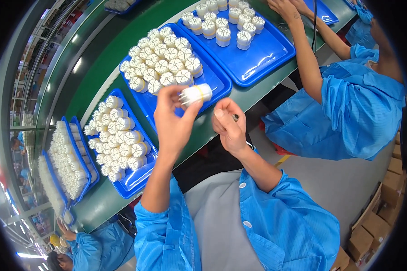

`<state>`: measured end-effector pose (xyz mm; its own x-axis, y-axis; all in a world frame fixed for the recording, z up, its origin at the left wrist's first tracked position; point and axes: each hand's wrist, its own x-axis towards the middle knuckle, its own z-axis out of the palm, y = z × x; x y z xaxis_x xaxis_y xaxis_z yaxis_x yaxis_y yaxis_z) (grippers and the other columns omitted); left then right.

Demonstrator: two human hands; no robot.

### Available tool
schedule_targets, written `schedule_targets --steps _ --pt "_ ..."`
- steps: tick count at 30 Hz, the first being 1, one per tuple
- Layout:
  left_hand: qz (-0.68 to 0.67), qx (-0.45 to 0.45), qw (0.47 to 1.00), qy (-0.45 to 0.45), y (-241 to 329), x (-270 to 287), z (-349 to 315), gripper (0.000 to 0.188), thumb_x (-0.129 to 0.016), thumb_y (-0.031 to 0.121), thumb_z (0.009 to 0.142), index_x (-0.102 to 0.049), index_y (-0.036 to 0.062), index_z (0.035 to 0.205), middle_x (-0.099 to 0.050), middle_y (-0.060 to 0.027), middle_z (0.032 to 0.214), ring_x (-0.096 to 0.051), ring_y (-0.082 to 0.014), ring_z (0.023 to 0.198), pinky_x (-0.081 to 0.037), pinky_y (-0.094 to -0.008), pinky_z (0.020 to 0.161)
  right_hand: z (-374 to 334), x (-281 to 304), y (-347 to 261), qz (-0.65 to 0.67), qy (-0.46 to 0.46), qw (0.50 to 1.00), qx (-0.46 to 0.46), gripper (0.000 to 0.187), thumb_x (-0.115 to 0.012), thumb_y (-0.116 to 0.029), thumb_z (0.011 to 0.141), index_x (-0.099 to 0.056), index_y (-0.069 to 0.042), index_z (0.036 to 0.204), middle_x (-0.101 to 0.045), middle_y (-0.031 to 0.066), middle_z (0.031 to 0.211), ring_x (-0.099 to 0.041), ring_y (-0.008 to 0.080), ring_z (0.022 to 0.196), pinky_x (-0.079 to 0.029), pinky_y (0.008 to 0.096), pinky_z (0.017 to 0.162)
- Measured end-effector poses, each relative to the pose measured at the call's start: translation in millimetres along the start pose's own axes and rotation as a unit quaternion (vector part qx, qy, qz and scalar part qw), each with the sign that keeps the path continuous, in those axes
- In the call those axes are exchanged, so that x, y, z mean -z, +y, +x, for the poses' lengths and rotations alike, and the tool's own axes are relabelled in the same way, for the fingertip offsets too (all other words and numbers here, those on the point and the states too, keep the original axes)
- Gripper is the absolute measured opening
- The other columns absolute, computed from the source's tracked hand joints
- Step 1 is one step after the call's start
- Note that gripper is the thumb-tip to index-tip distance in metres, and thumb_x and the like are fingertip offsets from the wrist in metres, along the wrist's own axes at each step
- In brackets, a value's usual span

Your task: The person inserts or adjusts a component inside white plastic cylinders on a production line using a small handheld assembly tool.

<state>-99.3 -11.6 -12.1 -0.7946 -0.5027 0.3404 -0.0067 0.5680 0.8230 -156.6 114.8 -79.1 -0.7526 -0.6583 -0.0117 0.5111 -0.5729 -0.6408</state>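
Note:
Between the thumb and fingers of my left hand [172, 125] is a white cylindrical part [199, 93] with a yellow band round it and thin white prongs at its left end. It is held tilted above the near edge of a blue tray [220, 86]. On that tray, white cylindrical parts [160, 58] with star-like ribbed tops stand packed together. My right hand [231, 128] is closed, a little to the right of the part and apart from it. Something small and dark shows at its fingertips, too small to make out.
A second blue tray [267, 56] with fewer white parts lies at the upper right. Another full tray [151, 156] sits to the left, with stacked trays [92, 178] beyond. A co-worker's arm [305, 63] reaches in at the right. Cardboard boxes [364, 239] stand on the floor.

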Motion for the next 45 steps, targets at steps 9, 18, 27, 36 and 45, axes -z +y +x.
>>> schedule_targets --steps 9,18,27,36,45 --pt "-0.383 0.189 0.903 0.051 28 25 -54 0.039 -0.069 0.005 0.086 -0.05 0.0005 0.119 -0.058 -0.0111 0.11 -0.06 -0.0182 0.098 -0.053 -0.0312 0.078 5 -23 -20 -0.098 -0.156 0.983 0.01 0.04 -0.068 -0.008 0.086 -0.055 0.003 0.122 -0.05 -0.0056 0.07 -0.043 -0.0008 0.063 -0.031 0.0185 0.054" --pt "0.041 0.098 0.994 0.013 37 37 -62 0.041 -0.073 0.004 0.076 -0.06 0.0016 0.115 -0.065 -0.0106 0.101 -0.064 -0.0174 0.09 -0.051 -0.0297 0.078 0 -44 -23 -0.212 -0.139 0.967 0.004 0.024 -0.072 -0.013 0.085 -0.061 0.0 0.101 -0.05 -0.0053 0.067 -0.043 -0.0003 0.06 -0.032 0.0185 0.052" --pt "-0.003 0.156 0.988 0.006 45 41 -70 0.04 -0.074 0.006 0.074 -0.059 0.0009 0.111 -0.068 -0.0142 0.094 -0.069 -0.0247 0.083 -0.053 -0.0329 0.073 -3 -73 -58 0.146 -0.279 0.939 0.135 0.059 -0.027 -0.053 0.102 -0.035 -0.01 0.063 -0.036 0.0002 0.057 -0.026 0.0143 0.05 -0.026 0.0322 0.052" --pt "-0.02 0.15 0.988 0.011 40 40 -74 0.038 -0.074 0.004 0.072 -0.061 0.0017 0.107 -0.068 -0.0141 0.094 -0.069 -0.0249 0.081 -0.053 -0.0327 0.07 -7 -79 -44 0.149 -0.275 0.941 0.129 0.059 -0.031 -0.055 0.1 -0.035 -0.01 0.062 -0.036 0.0006 0.055 -0.025 0.0151 0.048 -0.024 0.0324 0.05" --pt "0.052 0.119 0.992 0.008 38 39 -73 0.037 -0.075 0.004 0.071 -0.06 0.0016 0.105 -0.067 -0.0153 0.091 -0.068 -0.0284 0.078 -0.054 -0.0347 0.069 -1 -80 -37 0.164 -0.269 0.944 0.098 0.053 -0.027 -0.044 0.103 -0.031 -0.012 0.061 -0.034 -0.0004 0.053 -0.023 0.0134 0.047 -0.026 0.0312 0.048"
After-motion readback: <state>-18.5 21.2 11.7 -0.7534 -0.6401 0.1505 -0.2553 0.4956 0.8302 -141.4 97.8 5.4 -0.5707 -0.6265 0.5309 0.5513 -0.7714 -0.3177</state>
